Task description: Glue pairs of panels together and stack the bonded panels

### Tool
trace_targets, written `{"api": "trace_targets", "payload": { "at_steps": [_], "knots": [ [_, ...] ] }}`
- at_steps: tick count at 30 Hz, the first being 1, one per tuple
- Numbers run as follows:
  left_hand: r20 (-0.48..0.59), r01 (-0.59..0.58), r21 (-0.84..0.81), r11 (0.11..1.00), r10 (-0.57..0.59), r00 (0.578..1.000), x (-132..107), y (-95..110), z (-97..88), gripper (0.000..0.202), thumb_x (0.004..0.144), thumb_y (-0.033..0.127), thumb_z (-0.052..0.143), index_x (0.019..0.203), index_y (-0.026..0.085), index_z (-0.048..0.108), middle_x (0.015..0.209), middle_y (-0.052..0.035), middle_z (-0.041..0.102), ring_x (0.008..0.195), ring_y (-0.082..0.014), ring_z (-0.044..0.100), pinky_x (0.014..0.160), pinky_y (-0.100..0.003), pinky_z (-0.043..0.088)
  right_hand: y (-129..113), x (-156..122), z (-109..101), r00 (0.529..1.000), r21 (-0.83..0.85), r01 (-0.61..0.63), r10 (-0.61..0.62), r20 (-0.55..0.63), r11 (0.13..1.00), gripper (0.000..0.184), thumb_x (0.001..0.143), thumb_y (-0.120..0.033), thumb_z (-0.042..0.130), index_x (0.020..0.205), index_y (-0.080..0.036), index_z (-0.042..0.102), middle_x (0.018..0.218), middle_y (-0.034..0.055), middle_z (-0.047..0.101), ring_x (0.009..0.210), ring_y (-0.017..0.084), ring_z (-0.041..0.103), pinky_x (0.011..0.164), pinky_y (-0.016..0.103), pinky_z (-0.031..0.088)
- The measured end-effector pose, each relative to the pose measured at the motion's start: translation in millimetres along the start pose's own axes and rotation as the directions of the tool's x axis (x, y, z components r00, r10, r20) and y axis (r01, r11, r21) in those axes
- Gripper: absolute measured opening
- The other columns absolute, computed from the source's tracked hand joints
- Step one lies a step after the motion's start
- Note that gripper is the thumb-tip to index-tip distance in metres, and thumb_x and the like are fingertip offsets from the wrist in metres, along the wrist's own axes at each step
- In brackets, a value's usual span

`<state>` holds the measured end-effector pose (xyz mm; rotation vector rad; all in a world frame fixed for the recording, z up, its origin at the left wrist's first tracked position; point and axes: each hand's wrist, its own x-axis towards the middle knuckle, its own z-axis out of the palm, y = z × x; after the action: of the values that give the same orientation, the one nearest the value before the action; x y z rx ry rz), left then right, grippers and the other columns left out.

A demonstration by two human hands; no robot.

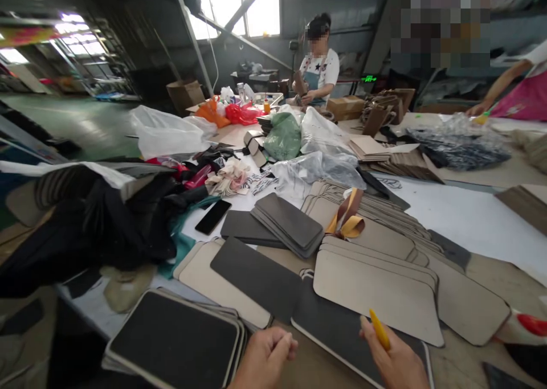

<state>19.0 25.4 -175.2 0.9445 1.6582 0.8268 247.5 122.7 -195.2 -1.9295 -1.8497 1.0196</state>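
Observation:
My left hand (265, 356) sits at the bottom edge, its fingers curled in loosely, with nothing visible in them. It rests beside a dark grey panel (342, 332) with a pale rim. My right hand (395, 357) lies on that panel and grips a thin yellow tool (379, 329) that points up and away. Just beyond it lie overlapping beige rounded panels (376, 289). A stack of dark framed panels (173, 338) lies left of my left hand.
Grey slabs (288, 221), a black phone (212, 217), a tan ribbon loop (347, 218) and dark cloth (94, 224) cover the table. Plastic bags (316, 144) are heaped further back. A person (318, 64) works at the far end; another person's arm (498, 90) reaches in at right.

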Motion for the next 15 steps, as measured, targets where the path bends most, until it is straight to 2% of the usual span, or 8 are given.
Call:
{"api": "trace_targets", "payload": {
  "at_steps": [3,6,8,11,15],
  "knots": [
    [-0.057,-0.036,-0.027,0.999,0.034,0.998,-10,1,-12.0,0.04,0.079,0.045,0.044,0.071,0.015,0.069,0.071,-0.0054,0.068,0.074,-0.0197,0.061,0.07,-0.026,0.047,-26,0,24,0.991,-0.037,0.136,-0.136,0.011,0.99,0.043,0.079,-0.058,0.035,0.063,-0.025,0.057,0.058,0.0025,0.063,0.055,0.019,0.058,0.051,0.024,0.042],
    [-0.067,-0.028,-0.095,0.995,0.022,0.998,-18,-5,-27.1,0.034,0.077,0.043,0.048,0.081,0.018,0.07,0.081,-0.0047,0.07,0.08,-0.0209,0.062,0.075,-0.028,0.049,-48,10,50,0.976,-0.112,0.211,-0.203,0.076,0.971,0.039,0.083,-0.05,0.032,0.063,-0.024,0.053,0.056,0.0011,0.059,0.054,0.018,0.055,0.053,0.025,0.04],
    [-0.072,0.005,-0.144,0.99,-0.015,0.997,-22,-15,-36.9,0.035,0.076,0.041,0.049,0.094,0.018,0.068,0.09,-0.0056,0.069,0.084,-0.0205,0.063,0.08,-0.029,0.048,-60,22,68,0.972,-0.157,0.216,-0.196,0.13,0.964,0.033,0.082,-0.046,0.035,0.066,-0.023,0.053,0.059,0.0015,0.059,0.058,0.018,0.056,0.055,0.026,0.039],
    [-0.098,0.027,-0.203,0.979,-0.048,0.994,-29,-35,-48.2,0.044,0.073,0.041,0.053,0.108,0.016,0.061,0.097,-0.0084,0.068,0.087,-0.0195,0.063,0.083,-0.028,0.048,-74,36,93,0.977,-0.183,0.158,-0.126,0.174,0.97,0.026,0.079,-0.043,0.044,0.072,-0.02,0.055,0.065,0.0029,0.061,0.066,0.019,0.058,0.058,0.026,0.038],
    [-0.173,0.017,-0.277,0.961,-0.068,0.983,-36,-52,-54.8,0.046,0.068,0.048,0.057,0.099,0.015,0.063,0.087,-0.0087,0.068,0.082,-0.0198,0.063,0.077,-0.027,0.05,-87,41,109,0.976,-0.16,0.12,-0.087,0.198,0.98,0.02,0.079,-0.034,0.046,0.071,-0.019,0.056,0.064,0.0011,0.06,0.065,0.018,0.059,0.058,0.025,0.037]
  ]
}}
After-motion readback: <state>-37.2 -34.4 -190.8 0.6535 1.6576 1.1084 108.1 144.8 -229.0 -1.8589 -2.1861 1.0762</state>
